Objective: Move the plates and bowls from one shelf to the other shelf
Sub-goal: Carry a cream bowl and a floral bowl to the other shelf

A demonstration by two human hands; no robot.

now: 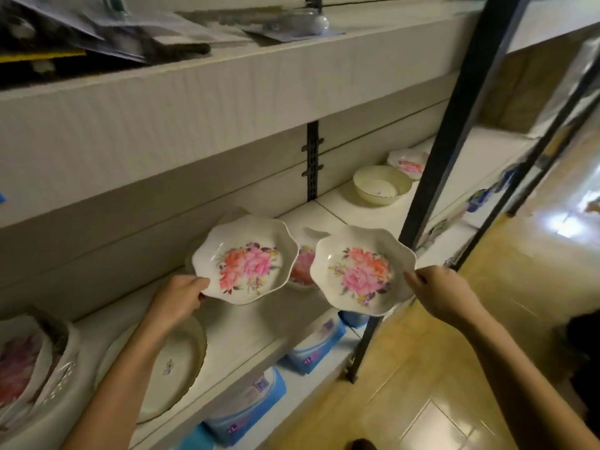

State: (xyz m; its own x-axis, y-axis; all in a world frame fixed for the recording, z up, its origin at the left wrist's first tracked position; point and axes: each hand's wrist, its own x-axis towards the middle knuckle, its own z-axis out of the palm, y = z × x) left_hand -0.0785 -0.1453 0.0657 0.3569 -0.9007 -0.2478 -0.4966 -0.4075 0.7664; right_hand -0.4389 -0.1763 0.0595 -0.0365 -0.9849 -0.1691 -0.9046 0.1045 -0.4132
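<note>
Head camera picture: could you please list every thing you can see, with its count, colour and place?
Flowered dishes in hand: two, white with pink flowers, held above the middle shelf, the second at.
Flowered dish on shelf: one, white and pink, behind and between the held two.
Plain bowl: one, cream, middle shelf, far right.
Far flowered dish: one, white and pink, behind the plain bowl.
Large plate: one, white, middle shelf, under the left arm.
Stacked flowered dishes: count unclear, far left.
Blue packs: several, lower shelf.
Papers: some, grey, top shelf.
Black post: one, right.
Floor: yellow tiles.
Left hand: grips left dish.
Right hand: grips right dish.
</note>
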